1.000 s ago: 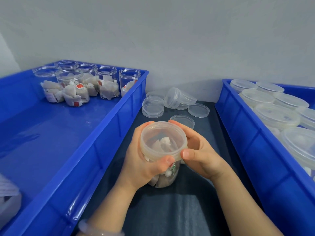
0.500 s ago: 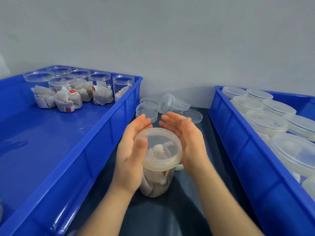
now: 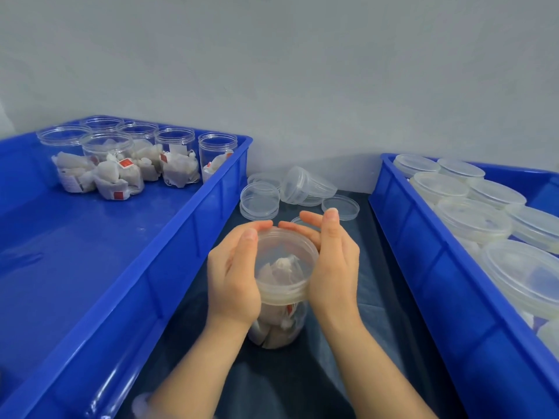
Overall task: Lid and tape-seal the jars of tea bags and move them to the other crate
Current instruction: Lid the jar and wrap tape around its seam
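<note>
Jar of tea bags (image 3: 281, 325) stands on bench (image 3: 348, 373) between the hands. Left hand (image 3: 234, 276) curls round lid (image 3: 284, 246); right hand (image 3: 332, 267) presses lid's side, fingers nearly straight. Risk: uneven twist cross-threads lid or tips jar

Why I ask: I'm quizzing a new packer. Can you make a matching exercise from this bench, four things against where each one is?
Things
1. open jars of tea bags
2. lidded jars
3. loose lids
4. jar in hand

Places
A. in the right crate
B. between the left hand and the right hand
C. on the dark mat, at its far end
D. at the far end of the left crate

Pairs: 1-D, 2-A, 3-C, 4-B.
</note>
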The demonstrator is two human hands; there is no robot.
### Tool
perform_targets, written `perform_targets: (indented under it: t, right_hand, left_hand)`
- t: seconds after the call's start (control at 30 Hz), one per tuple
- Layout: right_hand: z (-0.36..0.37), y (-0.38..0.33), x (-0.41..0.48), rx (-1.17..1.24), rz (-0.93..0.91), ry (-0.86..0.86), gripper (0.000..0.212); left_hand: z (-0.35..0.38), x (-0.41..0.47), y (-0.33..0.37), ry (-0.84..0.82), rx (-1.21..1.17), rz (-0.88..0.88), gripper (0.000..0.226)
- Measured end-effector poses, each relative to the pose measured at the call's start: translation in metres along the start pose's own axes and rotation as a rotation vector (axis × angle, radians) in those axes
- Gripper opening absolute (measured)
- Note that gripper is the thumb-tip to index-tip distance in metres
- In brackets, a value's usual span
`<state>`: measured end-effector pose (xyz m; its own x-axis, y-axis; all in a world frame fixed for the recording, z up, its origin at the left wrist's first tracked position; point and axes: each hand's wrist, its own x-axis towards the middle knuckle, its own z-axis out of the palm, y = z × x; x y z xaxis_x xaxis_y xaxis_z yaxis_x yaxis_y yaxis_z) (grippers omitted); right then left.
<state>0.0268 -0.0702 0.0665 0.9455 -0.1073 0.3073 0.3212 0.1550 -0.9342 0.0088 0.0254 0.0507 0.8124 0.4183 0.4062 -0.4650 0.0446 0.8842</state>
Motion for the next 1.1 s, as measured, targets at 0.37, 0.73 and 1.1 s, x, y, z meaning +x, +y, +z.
perform_targets:
  t: [0.37, 0.73, 1.1]
  right_hand:
    - [0.008, -0.004, -0.003, 0.048, 0.204, 0.123, 0.059]
    - [0.004, -0.001, -0.014, 0.049, 0.181, -0.002, 0.072]
    - [0.007, -0.015, -0.022, -0.103, 0.129, 0.198, 0.051]
  left_hand:
    - [0.001, 0.002, 0.000, 0.010, -0.022, -0.022, 0.031]
    - [-0.003, 0.004, -0.004, -0.083, -0.069, -0.136, 0.040]
    - [0.001, -0.001, 0.013, -0.023, -0.066, -0.179, 0.022]
